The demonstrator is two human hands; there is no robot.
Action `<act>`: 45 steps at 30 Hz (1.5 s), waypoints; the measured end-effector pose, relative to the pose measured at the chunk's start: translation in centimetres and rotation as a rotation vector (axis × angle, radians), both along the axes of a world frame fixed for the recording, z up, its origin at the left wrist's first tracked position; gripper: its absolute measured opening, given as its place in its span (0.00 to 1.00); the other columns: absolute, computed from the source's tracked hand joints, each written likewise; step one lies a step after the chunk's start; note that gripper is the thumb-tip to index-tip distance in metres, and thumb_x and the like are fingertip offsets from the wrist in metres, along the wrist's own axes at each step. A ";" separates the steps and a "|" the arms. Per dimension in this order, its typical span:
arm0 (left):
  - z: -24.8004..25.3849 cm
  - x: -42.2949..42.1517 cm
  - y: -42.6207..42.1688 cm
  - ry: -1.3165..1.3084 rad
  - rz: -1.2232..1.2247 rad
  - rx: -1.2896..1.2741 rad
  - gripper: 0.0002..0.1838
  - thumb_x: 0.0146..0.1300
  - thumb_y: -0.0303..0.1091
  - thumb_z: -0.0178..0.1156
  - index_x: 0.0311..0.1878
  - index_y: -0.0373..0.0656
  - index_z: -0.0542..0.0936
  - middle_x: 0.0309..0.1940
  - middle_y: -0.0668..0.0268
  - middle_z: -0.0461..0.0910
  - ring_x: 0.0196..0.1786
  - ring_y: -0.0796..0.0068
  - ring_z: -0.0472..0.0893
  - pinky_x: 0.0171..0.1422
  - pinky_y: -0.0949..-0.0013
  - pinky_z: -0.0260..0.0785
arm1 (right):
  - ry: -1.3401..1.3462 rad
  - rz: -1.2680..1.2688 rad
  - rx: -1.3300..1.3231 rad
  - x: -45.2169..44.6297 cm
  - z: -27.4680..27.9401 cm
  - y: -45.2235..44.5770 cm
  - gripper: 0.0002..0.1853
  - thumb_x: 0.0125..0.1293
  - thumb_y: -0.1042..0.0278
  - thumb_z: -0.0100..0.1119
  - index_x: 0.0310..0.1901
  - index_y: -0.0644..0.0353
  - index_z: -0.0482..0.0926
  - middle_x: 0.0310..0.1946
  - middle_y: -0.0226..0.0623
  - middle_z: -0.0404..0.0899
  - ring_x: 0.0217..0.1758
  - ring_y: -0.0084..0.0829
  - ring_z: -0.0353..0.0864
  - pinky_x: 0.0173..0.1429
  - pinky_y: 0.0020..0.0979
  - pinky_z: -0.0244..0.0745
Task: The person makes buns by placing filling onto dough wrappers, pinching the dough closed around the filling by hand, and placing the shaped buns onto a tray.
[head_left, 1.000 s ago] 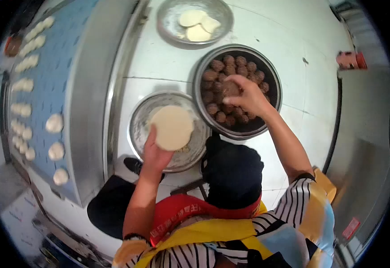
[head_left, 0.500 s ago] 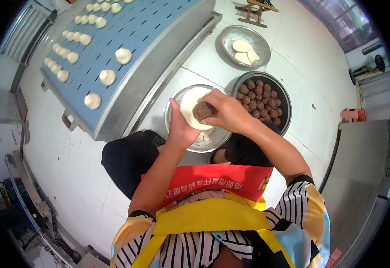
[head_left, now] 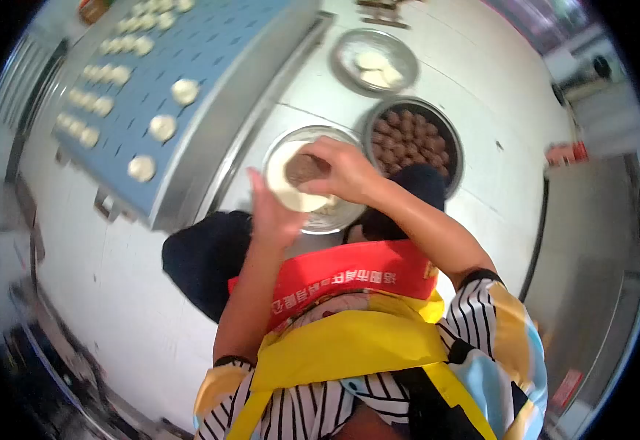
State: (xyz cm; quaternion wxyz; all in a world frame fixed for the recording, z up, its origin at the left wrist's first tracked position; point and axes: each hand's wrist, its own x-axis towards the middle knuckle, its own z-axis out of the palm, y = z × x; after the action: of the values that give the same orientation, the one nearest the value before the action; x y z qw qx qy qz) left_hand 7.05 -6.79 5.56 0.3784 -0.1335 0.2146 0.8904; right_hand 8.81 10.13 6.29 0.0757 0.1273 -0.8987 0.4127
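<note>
My left hand supports a round, flat dough wrapper from below, its thumb raised along the left edge. With curled fingers my right hand grips a brown ball of filling and presses it onto the wrapper. Both hands are above a metal bowl that has some pale bits in it. To the right stands a dark round pan full of brown filling balls. Motion blurs the left fingers, and part of the filling ball is hidden by the right hand.
A second metal bowl with flat dough rounds stands farther back on the tiled floor. At the left is a blue slotted conveyor bearing rows of dough balls. A steel cabinet stands at the right.
The view has shifted and blurred slightly. The filling ball has become flatter and more spread on the wrapper under my right hand. Both hands stay over the bowl.
</note>
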 end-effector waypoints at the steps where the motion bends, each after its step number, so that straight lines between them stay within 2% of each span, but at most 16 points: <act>1: -4.0 -0.6 -0.5 0.175 -0.089 0.475 0.45 0.65 0.72 0.27 0.70 0.42 0.61 0.67 0.59 0.66 0.68 0.58 0.66 0.73 0.54 0.54 | 0.007 -0.023 -0.065 0.2 -1.4 1.4 0.27 0.47 0.64 0.73 0.50 0.62 0.77 0.40 0.40 0.77 0.36 0.32 0.78 0.43 0.31 0.74; 4: -1.9 -0.2 1.1 0.091 -0.001 -0.075 0.45 0.65 0.73 0.30 0.72 0.45 0.58 0.69 0.55 0.61 0.70 0.55 0.62 0.73 0.50 0.52 | -0.103 -0.274 -0.496 2.0 3.4 7.5 0.27 0.50 0.66 0.72 0.53 0.64 0.76 0.41 0.35 0.81 0.36 0.24 0.76 0.44 0.28 0.74; 5: -2.5 -0.9 1.2 0.038 0.007 -0.085 0.45 0.66 0.72 0.28 0.72 0.44 0.58 0.69 0.55 0.61 0.70 0.54 0.61 0.74 0.50 0.50 | -0.110 -0.363 -0.667 2.4 3.6 10.6 0.26 0.52 0.66 0.71 0.53 0.65 0.77 0.41 0.35 0.80 0.36 0.24 0.76 0.44 0.27 0.74; 7: -4.2 -2.1 0.8 0.047 0.043 -0.066 0.43 0.67 0.70 0.30 0.72 0.44 0.58 0.70 0.56 0.61 0.70 0.54 0.62 0.74 0.50 0.50 | -0.046 -0.689 -0.598 3.9 2.1 16.4 0.22 0.54 0.67 0.69 0.50 0.65 0.77 0.38 0.34 0.80 0.36 0.23 0.76 0.43 0.26 0.73; 9: -5.3 -3.4 0.5 0.045 0.089 -0.148 0.42 0.67 0.69 0.34 0.71 0.44 0.59 0.70 0.57 0.61 0.70 0.54 0.62 0.74 0.50 0.50 | -0.189 -0.846 -0.533 5.7 -5.9 24.0 0.24 0.53 0.63 0.71 0.50 0.64 0.77 0.37 0.37 0.82 0.38 0.23 0.79 0.44 0.24 0.74; 11: -6.1 -4.1 0.3 0.008 0.128 -0.208 0.40 0.67 0.67 0.39 0.71 0.45 0.61 0.70 0.59 0.62 0.70 0.55 0.62 0.74 0.51 0.51 | -0.425 -0.995 -0.631 7.8 -12.3 26.1 0.20 0.54 0.64 0.70 0.45 0.64 0.78 0.34 0.31 0.79 0.35 0.22 0.76 0.40 0.23 0.71; 14: -7.7 -5.5 0.8 -0.067 0.162 -0.245 0.38 0.67 0.64 0.44 0.70 0.46 0.62 0.69 0.61 0.62 0.70 0.56 0.62 0.74 0.50 0.51 | -0.527 -0.988 -0.524 9.9 -26.4 28.0 0.22 0.49 0.60 0.73 0.42 0.65 0.79 0.33 0.35 0.80 0.37 0.27 0.77 0.43 0.29 0.72; 16: -8.6 -6.3 1.2 -0.058 0.145 -0.223 0.37 0.66 0.63 0.48 0.69 0.46 0.64 0.69 0.61 0.63 0.70 0.57 0.63 0.74 0.50 0.51 | -0.605 -0.955 -0.469 9.9 -30.0 26.1 0.28 0.45 0.54 0.76 0.42 0.67 0.80 0.35 0.43 0.82 0.40 0.35 0.81 0.48 0.38 0.74; 18: -9.6 -6.8 2.3 -0.082 0.126 -0.274 0.36 0.66 0.62 0.48 0.69 0.46 0.64 0.69 0.61 0.63 0.70 0.57 0.63 0.74 0.49 0.51 | -0.655 -0.972 -0.443 8.8 -32.1 25.1 0.28 0.44 0.55 0.76 0.41 0.68 0.79 0.34 0.44 0.82 0.40 0.35 0.81 0.48 0.37 0.74; 23: -11.5 -7.9 3.9 -0.123 0.091 -0.308 0.37 0.66 0.62 0.49 0.69 0.45 0.64 0.69 0.60 0.63 0.70 0.57 0.63 0.74 0.48 0.51 | -0.700 -1.001 -0.780 5.1 -34.6 23.4 0.29 0.44 0.56 0.76 0.42 0.71 0.77 0.30 0.45 0.82 0.36 0.35 0.82 0.43 0.35 0.75; 27: -13.0 -8.2 4.8 -0.154 0.087 -0.310 0.36 0.66 0.62 0.48 0.69 0.45 0.64 0.69 0.60 0.64 0.70 0.57 0.63 0.74 0.48 0.51 | -0.691 -0.978 -0.535 3.5 -36.6 23.3 0.31 0.45 0.56 0.75 0.45 0.72 0.76 0.30 0.46 0.82 0.36 0.37 0.82 0.44 0.35 0.75; 31: -13.9 -8.3 6.0 -0.164 0.061 -0.320 0.36 0.67 0.61 0.48 0.69 0.44 0.64 0.69 0.60 0.63 0.70 0.57 0.62 0.74 0.48 0.51 | -0.845 -0.911 -0.388 1.9 -36.2 23.6 0.33 0.45 0.53 0.76 0.49 0.68 0.77 0.42 0.51 0.81 0.47 0.41 0.81 0.53 0.37 0.74; 35: -14.6 -8.5 6.5 -0.152 0.014 -0.284 0.36 0.67 0.60 0.49 0.69 0.45 0.63 0.70 0.59 0.62 0.70 0.57 0.62 0.74 0.48 0.50 | -0.620 -0.875 -0.574 3.4 -33.1 26.6 0.29 0.50 0.53 0.73 0.50 0.64 0.78 0.49 0.52 0.79 0.55 0.48 0.76 0.60 0.41 0.70; 37: -14.5 -8.8 6.8 -0.150 -0.013 -0.245 0.36 0.66 0.61 0.49 0.70 0.45 0.63 0.70 0.59 0.62 0.70 0.57 0.62 0.74 0.47 0.50 | -0.374 -1.083 -0.040 5.6 -35.3 30.8 0.28 0.53 0.55 0.71 0.52 0.62 0.77 0.51 0.49 0.77 0.57 0.48 0.73 0.60 0.41 0.69; 39: -14.6 -9.0 7.3 -0.144 -0.023 -0.236 0.37 0.66 0.61 0.50 0.70 0.45 0.63 0.70 0.60 0.62 0.70 0.58 0.62 0.74 0.48 0.49 | -0.423 -1.240 0.403 7.7 -35.0 35.5 0.31 0.50 0.57 0.72 0.55 0.59 0.74 0.53 0.44 0.74 0.58 0.47 0.69 0.58 0.44 0.68; 45: -14.9 -9.4 9.5 -0.095 -0.130 -0.120 0.37 0.66 0.62 0.50 0.70 0.46 0.63 0.70 0.61 0.62 0.70 0.59 0.62 0.75 0.48 0.48 | -0.640 -1.009 0.747 11.1 -36.7 39.4 0.18 0.70 0.61 0.42 0.57 0.51 0.72 0.55 0.40 0.69 0.61 0.44 0.65 0.58 0.46 0.65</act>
State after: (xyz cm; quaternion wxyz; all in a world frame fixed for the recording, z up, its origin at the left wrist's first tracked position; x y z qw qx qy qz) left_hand -2.30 2.75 -9.37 0.4365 -0.1836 0.2577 0.8422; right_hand 19.94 49.52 -30.43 -0.0588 -0.4152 -0.9078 0.0080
